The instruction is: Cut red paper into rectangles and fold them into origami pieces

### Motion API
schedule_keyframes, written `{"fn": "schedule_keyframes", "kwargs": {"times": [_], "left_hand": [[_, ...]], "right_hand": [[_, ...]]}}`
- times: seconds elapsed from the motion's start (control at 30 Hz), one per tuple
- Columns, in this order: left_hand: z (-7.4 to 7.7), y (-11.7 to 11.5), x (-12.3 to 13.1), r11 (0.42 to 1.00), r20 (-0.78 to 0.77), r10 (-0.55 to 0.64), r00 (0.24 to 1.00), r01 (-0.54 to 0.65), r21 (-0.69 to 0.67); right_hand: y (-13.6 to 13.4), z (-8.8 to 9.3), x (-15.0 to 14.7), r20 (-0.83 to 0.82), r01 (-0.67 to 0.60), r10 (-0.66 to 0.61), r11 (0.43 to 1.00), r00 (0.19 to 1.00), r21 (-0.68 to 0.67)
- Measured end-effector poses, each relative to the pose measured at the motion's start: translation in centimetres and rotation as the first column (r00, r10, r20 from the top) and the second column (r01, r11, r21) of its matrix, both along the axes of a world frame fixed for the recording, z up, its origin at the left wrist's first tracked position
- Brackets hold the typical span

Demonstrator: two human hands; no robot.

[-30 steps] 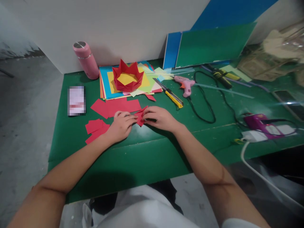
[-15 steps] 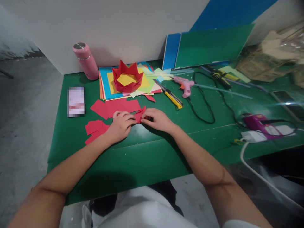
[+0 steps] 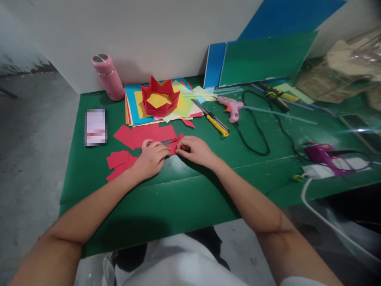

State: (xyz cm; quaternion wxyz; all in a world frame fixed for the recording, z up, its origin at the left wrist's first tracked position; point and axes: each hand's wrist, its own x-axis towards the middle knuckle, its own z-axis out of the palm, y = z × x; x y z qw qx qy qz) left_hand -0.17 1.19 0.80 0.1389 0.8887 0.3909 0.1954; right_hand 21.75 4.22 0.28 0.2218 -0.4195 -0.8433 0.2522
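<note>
A small folded piece of red paper [image 3: 173,147] lies between my two hands on the green table [image 3: 178,210]. My left hand [image 3: 153,158] presses on its left part with bent fingers. The thumb and fingers of my right hand [image 3: 193,150] pinch its right edge. Flat red paper pieces [image 3: 145,134] lie just behind my left hand, and smaller red pieces [image 3: 119,159] lie to its left. Farther back, a red folded paper ring with pointed tips [image 3: 160,107] rests on a stack of coloured paper [image 3: 131,107].
A pink bottle [image 3: 109,79] and a blurred-out phone-like object [image 3: 95,128] are at the left. To the right lie a yellow cutter [image 3: 217,125], a pink glue gun [image 3: 232,107] with its black cable, pliers [image 3: 278,99] and a power strip [image 3: 320,171].
My right hand has shifted very slightly to the left at the folded red paper. Everything else looks the same.
</note>
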Motion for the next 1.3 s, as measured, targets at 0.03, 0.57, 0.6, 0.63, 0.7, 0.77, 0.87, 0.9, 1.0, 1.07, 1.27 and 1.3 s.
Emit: {"fn": "schedule_keyframes", "kwargs": {"times": [0.03, 0.57, 0.6, 0.63, 0.7, 0.77, 0.87, 0.9, 1.0, 1.07, 1.27, 1.3], "left_hand": [[0.0, 0.0, 0.0, 1.0, -0.001, 0.003, 1.0, -0.003, -0.002], [-0.8, -0.1, -0.1, 0.997, -0.044, -0.025, 0.999, 0.028, 0.065], [-0.8, -0.1, 0.0, 0.998, -0.047, -0.024, 0.999, 0.027, 0.063], [-0.8, -0.1, 0.0, 0.998, -0.05, -0.02, 0.999, 0.023, 0.06], [-0.7, -0.1, 0.0, 0.999, -0.057, -0.011, 0.998, 0.014, 0.051], [-0.6, -0.2, 0.0, 0.999, -0.062, -0.006, 0.998, 0.009, 0.045], [-0.5, -0.3, 0.1, 0.999, -0.058, 0.001, 0.998, 0.002, 0.05], [-0.5, -0.3, 0.1, 0.999, -0.055, 0.003, 0.998, 0.0, 0.054], [-0.5, -0.4, 0.2, 0.997, -0.042, 0.009, 0.999, -0.006, 0.074], [-0.5, -0.3, 0.2, 0.996, -0.033, 0.008, 0.999, -0.005, 0.084], [-0.2, -0.4, 0.2, 0.997, -0.036, 0.002, 0.999, 0.001, 0.073], [-0.2, -0.4, 0.2, 0.998, -0.038, 0.005, 0.999, -0.002, 0.07]], "right_hand": [[0.0, 0.0, 0.0, -0.001, 0.008, -0.008, 1.0, 1.0, -0.003], [0.0, -0.2, -0.3, -0.016, 0.047, -0.047, 0.999, 0.999, -0.007], [0.0, -0.3, -0.4, -0.017, 0.051, -0.051, 0.999, 0.999, -0.005], [0.0, -0.3, -0.4, -0.019, 0.057, -0.057, 0.998, 0.998, -0.002], [-0.1, -0.3, -0.5, -0.023, 0.068, -0.068, 0.998, 0.997, -0.001], [-0.1, -0.2, -0.4, -0.046, 0.067, -0.067, 0.998, 0.997, -0.014], [0.1, 0.1, 0.5, -0.148, 0.024, -0.032, 0.998, 0.989, -0.052], [0.2, 0.1, 0.9, -0.182, -0.002, -0.007, 0.999, 0.983, -0.051], [0.7, 0.2, 2.1, -0.194, -0.109, 0.112, 0.994, 0.975, 0.027], [1.0, 0.0, 2.6, -0.16, -0.19, 0.206, 0.976, 0.965, 0.106], [0.9, 0.1, 2.7, 0.001, -0.314, 0.324, 0.915, 0.946, 0.252], [0.8, 0.2, 2.6, 0.018, -0.324, 0.33, 0.91, 0.944, 0.259]]}}
